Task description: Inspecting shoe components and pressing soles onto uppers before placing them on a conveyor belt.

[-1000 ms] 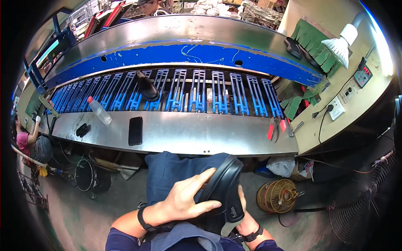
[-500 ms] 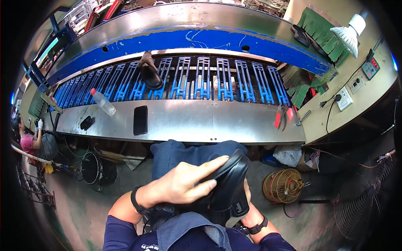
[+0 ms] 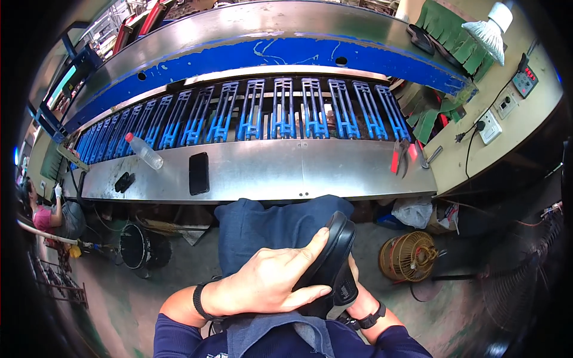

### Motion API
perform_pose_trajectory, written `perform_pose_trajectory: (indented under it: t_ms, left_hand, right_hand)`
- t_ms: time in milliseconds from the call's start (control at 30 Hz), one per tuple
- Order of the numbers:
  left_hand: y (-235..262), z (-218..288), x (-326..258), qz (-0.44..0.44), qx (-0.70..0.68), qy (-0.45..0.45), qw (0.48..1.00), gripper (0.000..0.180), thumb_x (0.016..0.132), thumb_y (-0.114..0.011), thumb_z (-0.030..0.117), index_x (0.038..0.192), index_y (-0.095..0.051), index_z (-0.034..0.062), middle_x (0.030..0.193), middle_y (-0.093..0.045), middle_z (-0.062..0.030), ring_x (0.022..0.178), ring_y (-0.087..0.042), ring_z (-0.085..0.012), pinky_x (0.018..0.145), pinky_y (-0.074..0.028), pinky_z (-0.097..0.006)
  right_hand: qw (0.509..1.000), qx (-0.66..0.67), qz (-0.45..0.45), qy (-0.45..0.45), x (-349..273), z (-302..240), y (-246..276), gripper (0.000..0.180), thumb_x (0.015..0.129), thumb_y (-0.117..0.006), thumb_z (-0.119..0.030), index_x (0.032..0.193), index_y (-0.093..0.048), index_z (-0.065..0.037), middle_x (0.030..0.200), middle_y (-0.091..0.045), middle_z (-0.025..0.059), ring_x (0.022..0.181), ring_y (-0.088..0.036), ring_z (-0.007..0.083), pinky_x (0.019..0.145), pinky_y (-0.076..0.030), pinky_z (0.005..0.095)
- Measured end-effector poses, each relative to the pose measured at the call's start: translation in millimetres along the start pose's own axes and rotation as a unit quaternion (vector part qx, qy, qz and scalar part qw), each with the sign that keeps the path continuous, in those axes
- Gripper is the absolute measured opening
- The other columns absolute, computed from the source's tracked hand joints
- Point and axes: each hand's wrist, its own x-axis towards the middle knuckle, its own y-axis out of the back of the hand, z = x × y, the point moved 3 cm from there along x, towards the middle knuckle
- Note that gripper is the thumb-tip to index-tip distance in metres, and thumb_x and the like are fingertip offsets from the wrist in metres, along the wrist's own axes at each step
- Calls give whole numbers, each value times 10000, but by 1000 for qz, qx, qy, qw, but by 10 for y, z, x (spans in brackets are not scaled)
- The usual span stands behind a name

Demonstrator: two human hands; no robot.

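Note:
A black shoe is held in front of my lap, tilted, with one rounded end pointing up and away from me. My left hand grips it from the left. Its index finger lies along the shoe's edge and its thumb presses lower on the side. Behind the shoe's right side, my right hand supports it; most of those fingers are hidden. Dark blue cloth covers my lap beneath the shoe.
On the metal ledge lie a phone, a plastic bottle, pliers and a hammer. Blue racks line the conveyor beyond. A bucket and wicker cage stand on the floor. A co-worker is far left.
Both hands still hold the shoe, which has turned a little; my left hand has shifted slightly along it. Another dark shoe, earlier above the blue racks, is gone from view.

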Motion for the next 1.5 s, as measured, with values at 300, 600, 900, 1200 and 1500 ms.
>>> perform_pose_trajectory:
  t_ms: [300,600,900,1200,1500]
  left_hand:
    - [-497,-510,-361,224,-385,253,859,889,832,-870,273,1523,-384,-3,1318,-614,-139,1120,-643,-238,1009,-521,-367]
    - [-322,-1389,-1067,301,-734,190,579,755,974,-552,629,1396,-530,4,1282,-647,-189,1141,-676,-300,989,-573,-437]
    - [-499,-1132,-1156,256,-734,191,600,812,928,-613,653,1476,-478,70,1380,-598,-131,1267,-602,-247,1093,-502,-405]
    - [-668,-1196,-1180,227,-729,231,603,765,930,-600,658,1462,-533,111,1417,-602,-111,1297,-581,-252,1143,-443,-421]
    - [-707,-1481,-996,261,-664,355,604,666,1045,-457,563,1378,-554,-6,1239,-679,-172,1079,-695,-265,962,-571,-399]
  right_hand:
    - [975,-215,55,6,185,-165,-390,789,1047,-347,-620,1490,-428,26,1426,-569,194,1291,-589,321,1096,-478,431]
    - [602,-779,-117,133,475,-60,-907,454,881,-771,-329,1146,-614,5,717,-716,110,618,-719,277,579,-581,374]
    - [591,-763,-227,127,1165,-243,-1313,555,906,-745,-248,1289,-465,41,658,-634,182,599,-664,391,560,-529,445]
    - [542,-787,-210,207,1016,-245,-1239,527,884,-639,-122,1298,-424,122,655,-635,206,564,-644,411,542,-536,462]
    - [456,-861,-102,200,-16,201,-578,749,711,-685,-2,1426,-480,86,1375,-468,320,1249,-534,459,1019,-476,532]
